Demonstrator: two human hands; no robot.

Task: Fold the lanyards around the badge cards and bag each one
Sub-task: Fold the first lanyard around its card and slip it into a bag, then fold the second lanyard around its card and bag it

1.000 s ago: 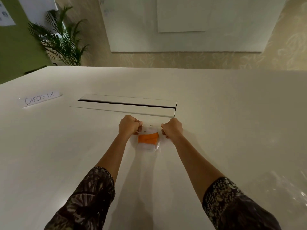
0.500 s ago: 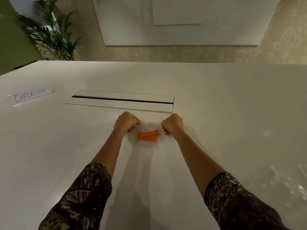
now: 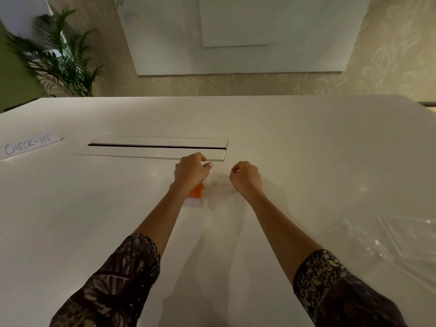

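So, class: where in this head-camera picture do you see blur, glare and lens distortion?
Head view: motion blur smears the clear bag beside the orange lanyard. Head view: glare spots dot the table. Head view: the wide lens seems to bow the table's far edge.

The left forearm (image 3: 160,218) and right forearm (image 3: 278,223) reach forward, low over the bench (image 3: 306,142). The left grip (image 3: 192,172) is knuckles-up, fingers curled under, thumb tip pointing toward the right grip (image 3: 246,178). The right grip sits near it but apart, curled into a loose fist. Whether either pinches anything cannot be told.
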